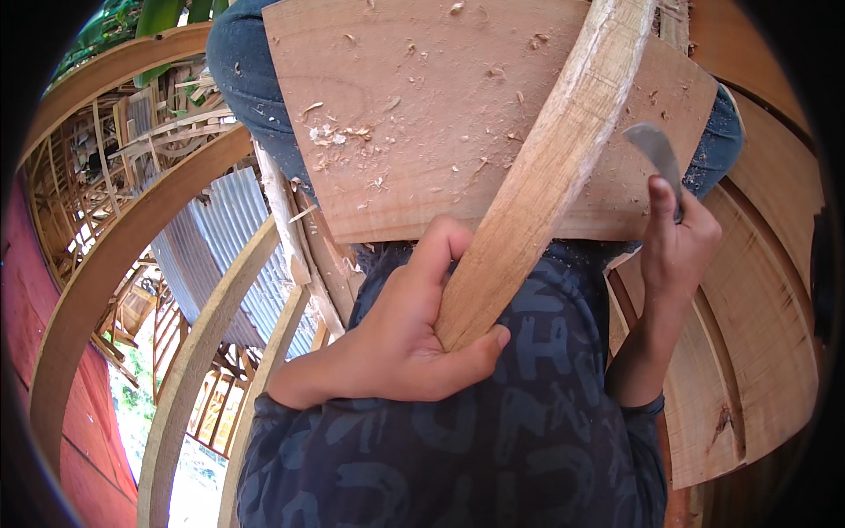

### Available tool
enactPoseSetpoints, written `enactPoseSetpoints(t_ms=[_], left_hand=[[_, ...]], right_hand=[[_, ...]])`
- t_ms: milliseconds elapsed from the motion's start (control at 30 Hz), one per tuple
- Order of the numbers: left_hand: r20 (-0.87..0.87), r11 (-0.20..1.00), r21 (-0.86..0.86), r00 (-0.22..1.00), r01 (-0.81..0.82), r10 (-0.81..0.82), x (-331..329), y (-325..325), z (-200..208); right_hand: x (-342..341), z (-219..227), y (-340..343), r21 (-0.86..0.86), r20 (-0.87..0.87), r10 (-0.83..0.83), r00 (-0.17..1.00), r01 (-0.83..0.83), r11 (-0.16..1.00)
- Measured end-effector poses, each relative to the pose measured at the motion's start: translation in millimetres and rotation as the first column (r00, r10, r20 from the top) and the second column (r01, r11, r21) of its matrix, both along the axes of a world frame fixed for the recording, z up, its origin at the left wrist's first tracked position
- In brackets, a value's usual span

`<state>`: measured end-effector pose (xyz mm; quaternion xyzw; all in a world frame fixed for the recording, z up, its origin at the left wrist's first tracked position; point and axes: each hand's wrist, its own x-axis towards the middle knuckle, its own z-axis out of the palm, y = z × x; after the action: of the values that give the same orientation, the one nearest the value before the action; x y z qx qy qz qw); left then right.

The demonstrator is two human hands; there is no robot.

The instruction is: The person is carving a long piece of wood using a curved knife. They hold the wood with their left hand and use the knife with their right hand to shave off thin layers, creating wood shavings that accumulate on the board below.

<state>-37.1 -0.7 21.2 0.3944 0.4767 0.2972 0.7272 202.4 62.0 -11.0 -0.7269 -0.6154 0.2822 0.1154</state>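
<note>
My left hand (407, 330) is wrapped round the near end of a long, rough wooden strip (550, 163). The strip slants up and to the right across a flat wooden board (405, 132) that lies over my thighs. Its far end runs out of view at the top. In my right hand (676, 238) is a curved-blade knife (656, 150), its dark handle mostly hidden by the closed fingers. The blade points up and left, apart from the strip's right edge. Pale shavings (339, 136) and wood dust are scattered over the board.
Curved wooden ribs (132, 238) stand at the left, with corrugated metal sheets (233, 246) and piled wood scraps (88, 167) beyond them. A red panel (66, 352) borders the far left. Wide wooden planks (748, 317) fill the right side, close to my right forearm.
</note>
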Motion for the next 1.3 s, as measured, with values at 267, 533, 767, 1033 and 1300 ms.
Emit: enactPoseSetpoints(t_ms=[267,533,767,1033,1300], left_hand=[[-0.015,0.998,-0.022,0.998,-0.06,0.059,12,-3,-1],[-0.089,1.0,0.011,0.996,-0.014,0.015,10,1,4],[-0.101,1.0,0.006,0.995,0.001,0.0,9,-5,5],[-0.249,0.989,0.106,0.966,0.099,-0.069,10,4,9],[-0.108,0.999,0.03,0.994,0.02,-0.017,11,3,14]], right_hand=[[-17,24,-19,-0.039,-0.266,0.318,0.91,-0.34,0.94],[-15,2,-13,0.129,-0.07,0.327,0.942,-0.316,0.94],[41,8,-3,-0.082,-0.086,-0.077,0.993,0.07,0.994],[-20,13,-16,0.006,-0.187,0.353,0.917,-0.358,0.934],[10,1,3,0.072,-0.047,0.045,0.998,-0.042,0.997]])
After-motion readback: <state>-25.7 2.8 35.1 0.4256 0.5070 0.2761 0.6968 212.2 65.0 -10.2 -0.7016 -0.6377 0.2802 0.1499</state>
